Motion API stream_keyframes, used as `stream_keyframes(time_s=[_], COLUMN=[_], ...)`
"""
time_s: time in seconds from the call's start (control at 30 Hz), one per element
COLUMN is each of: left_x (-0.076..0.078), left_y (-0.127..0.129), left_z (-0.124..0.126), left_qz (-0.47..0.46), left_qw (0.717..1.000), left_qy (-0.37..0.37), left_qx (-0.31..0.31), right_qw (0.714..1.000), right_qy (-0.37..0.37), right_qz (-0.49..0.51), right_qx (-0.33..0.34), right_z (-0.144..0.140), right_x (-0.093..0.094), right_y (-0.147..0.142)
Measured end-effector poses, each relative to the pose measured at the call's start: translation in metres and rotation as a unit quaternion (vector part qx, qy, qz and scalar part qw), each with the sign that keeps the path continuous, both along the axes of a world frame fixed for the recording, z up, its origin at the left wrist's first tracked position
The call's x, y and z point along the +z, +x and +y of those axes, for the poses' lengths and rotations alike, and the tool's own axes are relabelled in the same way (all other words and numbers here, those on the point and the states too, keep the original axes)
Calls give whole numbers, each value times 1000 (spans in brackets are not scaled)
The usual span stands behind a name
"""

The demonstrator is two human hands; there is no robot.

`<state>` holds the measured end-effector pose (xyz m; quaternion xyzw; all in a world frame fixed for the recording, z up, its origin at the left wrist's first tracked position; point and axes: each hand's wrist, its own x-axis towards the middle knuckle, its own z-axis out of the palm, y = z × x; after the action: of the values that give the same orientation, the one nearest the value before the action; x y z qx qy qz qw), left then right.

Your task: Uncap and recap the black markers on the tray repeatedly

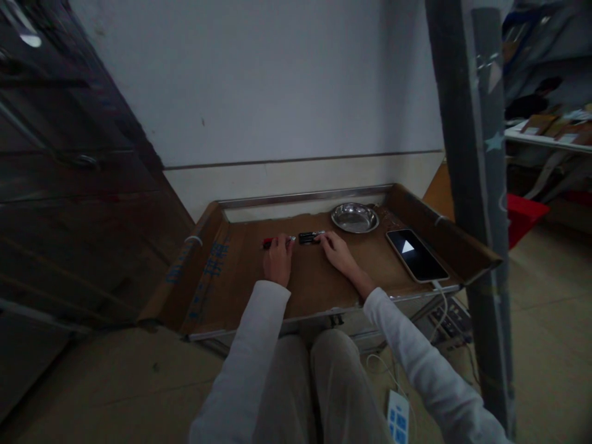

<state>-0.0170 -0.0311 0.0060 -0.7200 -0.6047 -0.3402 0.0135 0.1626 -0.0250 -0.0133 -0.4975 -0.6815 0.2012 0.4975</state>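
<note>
On the brown cardboard of the table, my left hand (278,262) has its fingers bent down over small red and black sticks (267,243) with a silvery end showing at the right. Its fingers partly hide them. Just to the right lie small black sticks (306,238), side by side, also with silvery ends; their exact kind is too small to make out. My right hand (338,251) has its thumb and fingers closed at the right end of these black sticks. Behind it stands a round, shallow metal dish (355,218).
A phone (417,255) with a white charging cable (443,311) lies at the table's right. Raised cardboard flaps (439,225) border the sides. A grey wrapped post (483,185) stands at the right, a power strip (398,416) below. A person (531,105) is in the far background.
</note>
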Motion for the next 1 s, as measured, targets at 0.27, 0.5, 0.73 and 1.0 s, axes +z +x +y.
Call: stream_keyframes(time_s=[0.27, 0.5, 0.73, 1.0], left_x=[-4, -1, -2, 1], left_y=[10, 10, 9, 7], left_z=[0, -2, -1, 1], left_qz=[-32, -181, -255, -292], left_qw=[960, 949, 930, 932], left_qy=[3, 36, 27, 64], left_qx=[-277, -256, -264, -203], right_qw=[921, 869, 840, 822], right_qy=[-202, -260, -293, -295], right_qz=[264, 351, 374, 410], right_qx=[203, 233, 263, 263], right_z=[0, -6, -11, -6], right_x=[4, 6, 11, 9], right_y=[-6, -1, -3, 5])
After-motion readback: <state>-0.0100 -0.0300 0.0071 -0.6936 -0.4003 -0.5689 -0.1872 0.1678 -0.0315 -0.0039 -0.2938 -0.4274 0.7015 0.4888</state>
